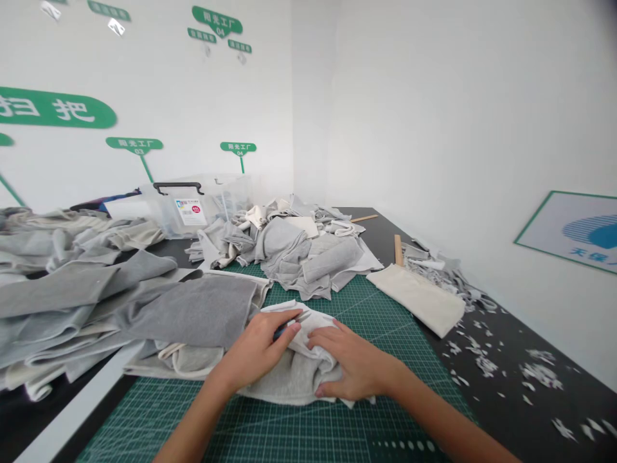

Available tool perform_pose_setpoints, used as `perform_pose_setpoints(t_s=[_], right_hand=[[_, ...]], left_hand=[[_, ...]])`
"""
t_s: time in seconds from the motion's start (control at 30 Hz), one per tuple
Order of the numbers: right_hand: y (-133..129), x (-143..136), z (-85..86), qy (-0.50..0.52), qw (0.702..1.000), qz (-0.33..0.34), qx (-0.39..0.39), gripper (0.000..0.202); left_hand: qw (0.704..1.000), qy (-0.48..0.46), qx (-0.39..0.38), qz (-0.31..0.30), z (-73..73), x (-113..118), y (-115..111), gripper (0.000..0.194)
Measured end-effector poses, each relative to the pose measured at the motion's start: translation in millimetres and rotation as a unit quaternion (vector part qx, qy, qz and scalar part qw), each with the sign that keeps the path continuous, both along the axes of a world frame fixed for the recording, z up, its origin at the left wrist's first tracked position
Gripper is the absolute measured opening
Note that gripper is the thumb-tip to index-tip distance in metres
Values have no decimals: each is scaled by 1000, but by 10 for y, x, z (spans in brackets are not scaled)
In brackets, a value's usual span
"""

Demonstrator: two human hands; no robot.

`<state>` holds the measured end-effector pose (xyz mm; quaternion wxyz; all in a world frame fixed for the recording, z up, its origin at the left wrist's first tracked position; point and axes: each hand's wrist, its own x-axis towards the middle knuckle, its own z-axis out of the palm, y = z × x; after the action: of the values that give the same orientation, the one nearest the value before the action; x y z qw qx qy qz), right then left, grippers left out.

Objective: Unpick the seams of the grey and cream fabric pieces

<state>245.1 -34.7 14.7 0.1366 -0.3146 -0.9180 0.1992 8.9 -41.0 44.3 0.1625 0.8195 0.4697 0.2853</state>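
A crumpled light-grey and white cloth (pixel 294 376) lies on the green cutting mat (pixel 385 321) in front of me. My left hand (pixel 263 344) rests at its upper left edge, closed around a small tool with a dark handle (pixel 279 331). A short metallic part shows near the fingertips; the rest is hidden. From the right, my right hand (pixel 349 363) grips the bunched cloth, thumb towards me and fingers curled over the top. Just left of the cloth, a darker grey folded fabric piece (pixel 193 308) touches the same heap.
Layered grey fabric (pixel 58 289) covers the left side. Behind stands a fabric pile (pixel 308 251) beside a clear plastic box (pixel 168 212). A cream folded cloth (pixel 417 296) and white scraps (pixel 486 366) lie at right. A white strip (pixel 77 411) crosses the lower left.
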Motion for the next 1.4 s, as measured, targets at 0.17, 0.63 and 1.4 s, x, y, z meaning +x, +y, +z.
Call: perform_pose_setpoints(t_s=[0.17,0.63,1.4], right_hand=[[48,-5,186,65,998,17,-19,69],[121,48,-332,243,931,-255,95,45],[90,190,-123,267,952,-1,150,44]], left_hand=[[999,26,-17,-26,-233,-26,110,36],[999,-11,-19,-23,-381,13,63,33],[999,-26,27,3,-548,8,110,38]])
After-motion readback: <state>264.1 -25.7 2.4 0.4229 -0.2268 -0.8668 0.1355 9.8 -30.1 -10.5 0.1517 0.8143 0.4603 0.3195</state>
